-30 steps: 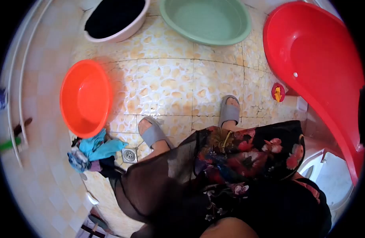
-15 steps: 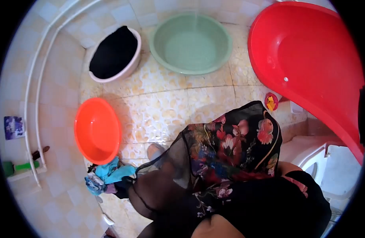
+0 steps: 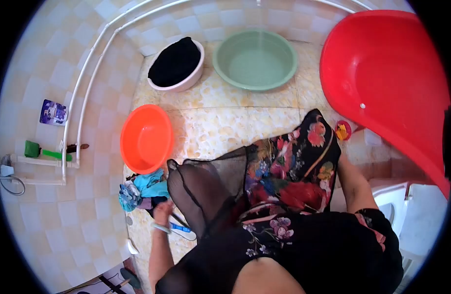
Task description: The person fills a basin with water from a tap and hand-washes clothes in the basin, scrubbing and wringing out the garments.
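Black sheer fabric with a flowered panel (image 3: 289, 171) spreads out in front of my body; whether it belongs to the clothing I wear, I cannot tell. My left hand (image 3: 162, 213), with a pale bracelet at its wrist, is at the lower left, beside a heap of crumpled clothes (image 3: 149, 186) in turquoise, purple and dark colours. Its fingers are small and blurred. The flowered panel hides my right hand; only the right forearm shows, reaching up behind the panel's right edge. Beyond the clothes stands an orange basin (image 3: 146, 139).
A pink basin (image 3: 179, 87) with black cloth and a green basin (image 3: 255, 83) of water stand by the tiled wall. On the right are a red tub (image 3: 392, 73), a small red container (image 3: 343, 130) and a white toilet (image 3: 392, 201). White pipes (image 3: 88, 83) run along the wall.
My view has shifted, so the basins sit further right. My left hand has come into sight beside the clothes, and my right forearm now shows. The fabric's flowered panel has changed shape.
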Action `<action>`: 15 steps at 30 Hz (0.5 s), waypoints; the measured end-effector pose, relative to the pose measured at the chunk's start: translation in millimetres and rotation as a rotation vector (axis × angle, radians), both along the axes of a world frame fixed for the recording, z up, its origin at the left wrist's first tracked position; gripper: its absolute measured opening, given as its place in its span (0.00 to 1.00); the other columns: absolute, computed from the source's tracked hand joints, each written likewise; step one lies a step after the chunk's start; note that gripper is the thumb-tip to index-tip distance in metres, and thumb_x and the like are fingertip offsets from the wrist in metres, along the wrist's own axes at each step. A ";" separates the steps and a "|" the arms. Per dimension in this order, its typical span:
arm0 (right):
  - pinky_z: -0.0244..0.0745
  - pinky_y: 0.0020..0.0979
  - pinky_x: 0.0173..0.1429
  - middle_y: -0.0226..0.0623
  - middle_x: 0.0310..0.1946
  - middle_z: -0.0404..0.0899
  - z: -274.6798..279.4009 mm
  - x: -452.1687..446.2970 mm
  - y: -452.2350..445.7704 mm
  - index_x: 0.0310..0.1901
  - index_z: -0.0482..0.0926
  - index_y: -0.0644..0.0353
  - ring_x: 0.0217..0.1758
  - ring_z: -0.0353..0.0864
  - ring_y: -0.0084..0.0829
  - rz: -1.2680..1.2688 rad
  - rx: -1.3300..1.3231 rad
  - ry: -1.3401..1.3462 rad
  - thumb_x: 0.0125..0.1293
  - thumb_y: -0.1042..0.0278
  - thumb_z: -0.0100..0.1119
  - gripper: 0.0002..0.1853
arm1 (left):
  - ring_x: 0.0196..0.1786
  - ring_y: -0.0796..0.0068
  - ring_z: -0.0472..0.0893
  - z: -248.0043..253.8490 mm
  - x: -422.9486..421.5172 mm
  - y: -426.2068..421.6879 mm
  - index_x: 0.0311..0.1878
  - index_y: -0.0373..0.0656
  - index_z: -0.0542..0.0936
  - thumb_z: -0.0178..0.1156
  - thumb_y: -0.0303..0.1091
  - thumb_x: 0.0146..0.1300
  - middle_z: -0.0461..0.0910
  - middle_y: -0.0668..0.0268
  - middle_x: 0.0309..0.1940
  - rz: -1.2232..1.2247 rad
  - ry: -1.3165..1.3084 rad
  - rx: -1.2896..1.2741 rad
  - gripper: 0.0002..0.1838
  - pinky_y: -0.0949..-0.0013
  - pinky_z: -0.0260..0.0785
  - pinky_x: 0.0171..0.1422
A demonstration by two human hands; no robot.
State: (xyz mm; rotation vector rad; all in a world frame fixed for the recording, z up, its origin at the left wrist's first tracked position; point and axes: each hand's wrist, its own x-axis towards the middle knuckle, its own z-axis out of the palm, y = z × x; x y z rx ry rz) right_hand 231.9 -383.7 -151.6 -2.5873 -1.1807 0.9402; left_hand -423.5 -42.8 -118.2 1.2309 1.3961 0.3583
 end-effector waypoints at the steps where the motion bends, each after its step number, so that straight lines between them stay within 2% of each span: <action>1: 0.74 0.40 0.45 0.49 0.34 0.82 6.3 15.0 4.6 0.47 0.80 0.64 0.38 0.81 0.37 -0.009 0.039 -0.017 0.65 0.59 0.55 0.17 | 0.35 0.80 0.75 45.9 29.0 -3.5 0.35 0.42 0.79 0.60 0.35 0.61 0.79 0.70 0.33 0.025 -0.092 0.048 0.06 0.72 0.65 0.38; 3: 0.74 0.40 0.45 0.49 0.33 0.82 20.9 42.8 17.3 0.47 0.80 0.64 0.38 0.81 0.36 -0.045 0.119 -0.050 0.65 0.59 0.55 0.17 | 0.47 0.78 0.76 137.5 87.6 -10.2 0.46 0.39 0.80 0.59 0.28 0.62 0.79 0.67 0.44 0.062 -0.283 0.137 0.10 0.73 0.67 0.52; 5: 0.74 0.40 0.44 0.49 0.33 0.82 39.5 64.0 30.6 0.47 0.81 0.64 0.37 0.82 0.36 -0.104 0.245 -0.061 0.66 0.59 0.54 0.17 | 0.55 0.74 0.74 185.6 116.9 -25.8 0.54 0.37 0.76 0.57 0.26 0.63 0.77 0.65 0.50 -0.095 -0.302 0.260 0.15 0.70 0.64 0.62; 6: 0.74 0.39 0.44 0.49 0.32 0.82 44.6 74.5 37.1 0.47 0.81 0.64 0.37 0.82 0.36 -0.137 0.342 -0.052 0.66 0.59 0.54 0.17 | 0.57 0.72 0.73 189.5 118.5 -28.6 0.56 0.37 0.75 0.56 0.24 0.64 0.76 0.65 0.52 -0.201 -0.245 0.321 0.17 0.67 0.62 0.66; 7: 0.74 0.37 0.47 0.47 0.35 0.83 47.3 84.2 42.8 0.46 0.80 0.65 0.40 0.82 0.36 -0.165 0.505 -0.012 0.67 0.61 0.54 0.16 | 0.57 0.69 0.74 195.4 125.8 -36.5 0.55 0.37 0.75 0.59 0.24 0.60 0.75 0.63 0.53 -0.292 -0.262 0.366 0.18 0.67 0.62 0.66; 8: 0.74 0.35 0.50 0.46 0.38 0.83 69.7 81.3 53.1 0.47 0.80 0.65 0.42 0.81 0.35 -0.189 0.583 -0.023 0.67 0.62 0.54 0.15 | 0.56 0.67 0.74 194.1 129.9 -39.0 0.54 0.36 0.75 0.61 0.24 0.58 0.75 0.61 0.53 -0.401 -0.108 0.568 0.19 0.67 0.62 0.65; 10: 0.74 0.34 0.51 0.46 0.39 0.83 107.8 85.8 72.0 0.47 0.80 0.65 0.44 0.81 0.35 -0.106 0.579 -0.084 0.67 0.61 0.54 0.16 | 0.55 0.61 0.75 203.3 141.2 -49.8 0.52 0.36 0.76 0.66 0.25 0.52 0.76 0.56 0.49 -0.523 0.155 0.865 0.22 0.65 0.64 0.63; 11: 0.73 0.34 0.52 0.46 0.39 0.83 134.6 80.8 83.7 0.47 0.80 0.66 0.45 0.81 0.35 -0.060 0.542 -0.120 0.67 0.60 0.54 0.17 | 0.55 0.61 0.75 207.4 142.5 -52.4 0.52 0.36 0.76 0.67 0.25 0.51 0.76 0.56 0.49 -0.520 0.185 0.880 0.23 0.65 0.65 0.62; 13: 0.74 0.35 0.50 0.47 0.40 0.83 154.7 80.1 111.4 0.50 0.78 0.66 0.44 0.81 0.36 0.030 0.595 -0.192 0.67 0.58 0.54 0.19 | 0.55 0.60 0.74 202.4 133.6 -53.0 0.53 0.37 0.76 0.68 0.25 0.50 0.75 0.55 0.50 -0.426 0.144 0.783 0.24 0.65 0.65 0.61; 14: 0.74 0.35 0.50 0.47 0.40 0.82 180.4 62.8 129.7 0.52 0.77 0.67 0.44 0.81 0.37 0.024 0.566 -0.238 0.67 0.57 0.54 0.20 | 0.56 0.60 0.74 202.9 128.3 -54.9 0.53 0.38 0.76 0.68 0.25 0.49 0.75 0.55 0.51 -0.433 0.166 0.841 0.25 0.65 0.66 0.61; 15: 0.72 0.30 0.53 0.41 0.42 0.81 202.9 49.8 147.8 0.54 0.74 0.66 0.46 0.78 0.30 0.032 0.519 -0.187 0.70 0.61 0.53 0.19 | 0.56 0.60 0.74 202.8 126.6 -57.4 0.53 0.38 0.76 0.69 0.26 0.49 0.74 0.55 0.52 -0.447 0.179 0.902 0.25 0.64 0.66 0.61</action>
